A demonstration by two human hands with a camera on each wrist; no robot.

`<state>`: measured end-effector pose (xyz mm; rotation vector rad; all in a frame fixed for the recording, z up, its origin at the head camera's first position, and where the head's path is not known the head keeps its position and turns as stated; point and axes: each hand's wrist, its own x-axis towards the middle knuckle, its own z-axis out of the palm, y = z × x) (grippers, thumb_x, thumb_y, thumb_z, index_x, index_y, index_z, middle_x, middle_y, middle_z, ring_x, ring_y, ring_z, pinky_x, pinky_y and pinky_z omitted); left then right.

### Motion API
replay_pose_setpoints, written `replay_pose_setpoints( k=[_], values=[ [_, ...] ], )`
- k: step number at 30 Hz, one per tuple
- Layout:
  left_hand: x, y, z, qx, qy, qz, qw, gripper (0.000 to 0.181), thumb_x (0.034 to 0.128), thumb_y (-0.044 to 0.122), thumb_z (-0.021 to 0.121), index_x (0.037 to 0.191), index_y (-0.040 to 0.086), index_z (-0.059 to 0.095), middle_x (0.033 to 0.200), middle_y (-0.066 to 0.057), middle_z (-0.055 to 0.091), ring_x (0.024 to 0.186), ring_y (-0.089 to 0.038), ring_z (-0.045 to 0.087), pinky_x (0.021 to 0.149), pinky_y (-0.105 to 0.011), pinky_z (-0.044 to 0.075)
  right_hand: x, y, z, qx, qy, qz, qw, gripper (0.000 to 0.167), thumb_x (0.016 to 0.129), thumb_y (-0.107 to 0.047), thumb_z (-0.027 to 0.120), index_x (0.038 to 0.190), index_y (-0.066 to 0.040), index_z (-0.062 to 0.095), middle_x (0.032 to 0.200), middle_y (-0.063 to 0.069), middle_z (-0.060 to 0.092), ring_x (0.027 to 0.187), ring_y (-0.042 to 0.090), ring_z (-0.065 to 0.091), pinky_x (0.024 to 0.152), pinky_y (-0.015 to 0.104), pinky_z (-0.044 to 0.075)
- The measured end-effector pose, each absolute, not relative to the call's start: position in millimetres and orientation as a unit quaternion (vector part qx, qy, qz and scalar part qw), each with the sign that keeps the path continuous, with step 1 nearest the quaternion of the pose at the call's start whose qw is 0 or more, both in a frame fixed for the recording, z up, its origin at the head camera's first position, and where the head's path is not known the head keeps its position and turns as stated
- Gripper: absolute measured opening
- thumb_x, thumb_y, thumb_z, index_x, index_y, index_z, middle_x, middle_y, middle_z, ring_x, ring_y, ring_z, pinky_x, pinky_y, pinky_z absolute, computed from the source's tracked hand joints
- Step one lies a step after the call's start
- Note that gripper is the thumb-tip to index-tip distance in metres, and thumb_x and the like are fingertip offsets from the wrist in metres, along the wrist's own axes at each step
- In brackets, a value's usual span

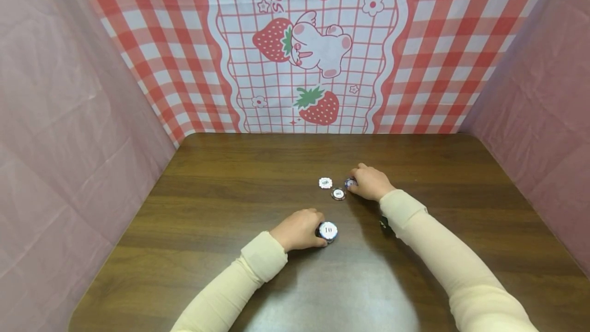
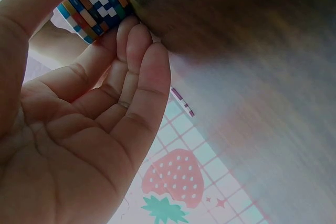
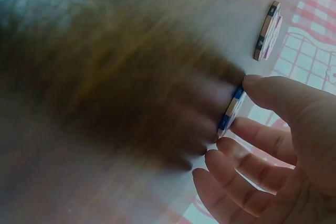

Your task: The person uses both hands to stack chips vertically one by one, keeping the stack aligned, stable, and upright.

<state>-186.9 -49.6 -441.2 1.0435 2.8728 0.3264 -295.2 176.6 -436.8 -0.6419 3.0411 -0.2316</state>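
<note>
My left hand [image 1: 298,230] grips a short stack of poker chips [image 1: 328,231] with thumb and fingers from its left side. The top chip is white with a blue rim and reads 10. Mixed blue, white, orange and green edges of the stack show in the left wrist view. Farther off and to the right, my right hand [image 1: 371,183] pinches a blue-and-white poker chip [image 3: 231,109] flat on the table, thumb and fingertips at its edges. Left of that chip lie a white chip [image 1: 325,183] and a dark-rimmed chip [image 1: 338,194], both flat.
The brown wooden table [image 1: 221,193] ends at a red-and-white checked cloth [image 1: 428,65] with strawberry prints at the back. Pink cloth hangs on the left [image 1: 69,117] and right. A small dark object [image 1: 384,222] shows beside the right sleeve, mostly hidden.
</note>
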Motion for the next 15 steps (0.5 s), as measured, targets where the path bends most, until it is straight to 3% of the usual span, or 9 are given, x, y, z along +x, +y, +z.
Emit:
replay_pose_setpoints(
  k=[15],
  values=[
    [-185.9,-49.9,-439.7,0.338,0.934,0.105,0.036,0.029,0.0733,0.034,0.081,0.087,0.014,0.066,0.084,0.004,0.066,0.080,-0.013,0.061,0.072,-0.027,0.049,-295.4,177.7,-432.9,-0.190,0.977,-0.086,0.036,0.024,0.083,-0.028,0.069,0.086,-0.005,0.064,0.085,0.010,0.061,0.075,0.023,0.053,0.068,0.043,0.048]
  ],
)
